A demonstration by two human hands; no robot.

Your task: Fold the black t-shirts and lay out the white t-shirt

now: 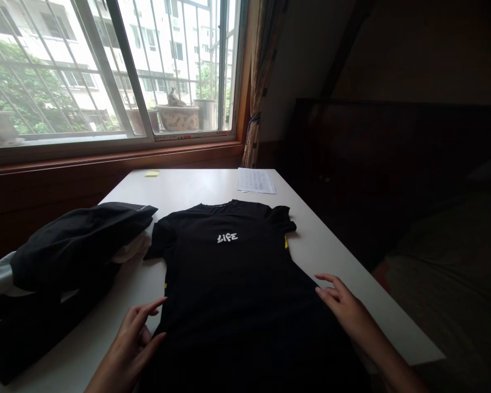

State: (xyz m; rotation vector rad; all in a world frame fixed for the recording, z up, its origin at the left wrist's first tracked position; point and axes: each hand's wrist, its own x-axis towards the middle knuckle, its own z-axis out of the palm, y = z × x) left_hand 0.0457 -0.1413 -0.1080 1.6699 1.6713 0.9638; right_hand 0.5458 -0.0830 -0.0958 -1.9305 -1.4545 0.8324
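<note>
A black short-sleeved T-shirt [229, 284] lies spread on the white table [311, 240], its collar toward the window and white lettering [227, 237] on its chest. Small yellow bits show at both side edges. At the shirt's left edge is my left hand [137, 333], thumb and forefinger apart, the other fingers curled, the fingertips at the fabric. Along the opposite edge my right hand [339, 300] has its fingers apart, with one fingertip at or touching the cloth. Neither hand visibly grips the fabric. The shirt's lower part is dark and runs out of view.
A heap of black and white clothes [73, 251] lies on the table's left side. Printed papers [256, 180] and a yellow sticky note [152, 173] lie at the far edge. Behind stand a barred window [147, 71] and a tied curtain [257, 98]. The right side is dark.
</note>
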